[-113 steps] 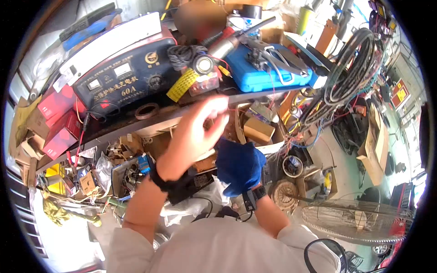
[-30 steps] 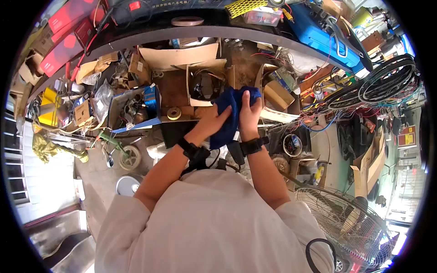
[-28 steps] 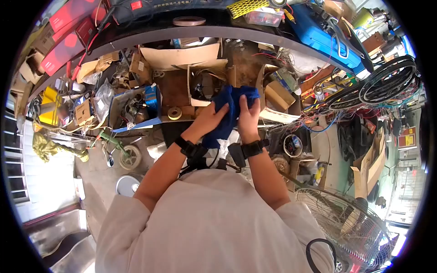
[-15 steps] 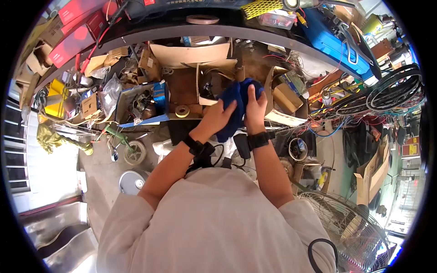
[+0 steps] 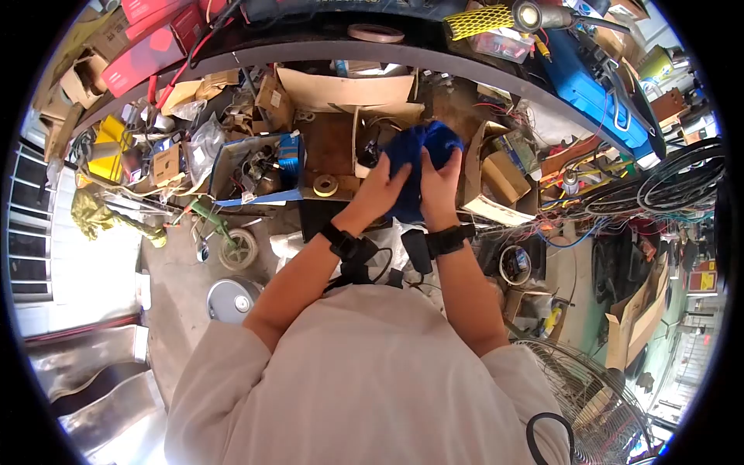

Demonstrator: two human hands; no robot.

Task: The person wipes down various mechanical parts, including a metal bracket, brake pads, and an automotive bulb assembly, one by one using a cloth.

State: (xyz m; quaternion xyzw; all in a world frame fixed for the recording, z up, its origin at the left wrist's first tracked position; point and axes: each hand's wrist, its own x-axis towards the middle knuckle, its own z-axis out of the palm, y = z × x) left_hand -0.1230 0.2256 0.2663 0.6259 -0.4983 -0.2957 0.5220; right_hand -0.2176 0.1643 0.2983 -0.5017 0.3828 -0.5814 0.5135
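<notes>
A dark blue cloth [image 5: 406, 203] is bunched between my two hands in front of my chest. My left hand [image 5: 375, 191] grips its left side, the thumb lying over the fabric. On the right side my right hand [image 5: 440, 186] has hold of it too, thumb pressed on the near face and some fingers hidden behind. Part of the cloth hangs below the hands. Just beyond it is an open cardboard box [image 5: 395, 115], and another open box [image 5: 484, 200] with cartons inside stands to the right of my right hand.
A blue-edged box [image 5: 256, 199] of parts and a roll of tape [image 5: 325, 185] lie to the left. At right are coiled black cables [image 5: 674, 186] and a blue case [image 5: 593, 93]. A caged fan [image 5: 589, 395] stands beside me, low on the right.
The cloth has been bunched and turned between my hands, its upper part spreading wider and its hanging end shorter. The surroundings have shifted slightly right in view.
</notes>
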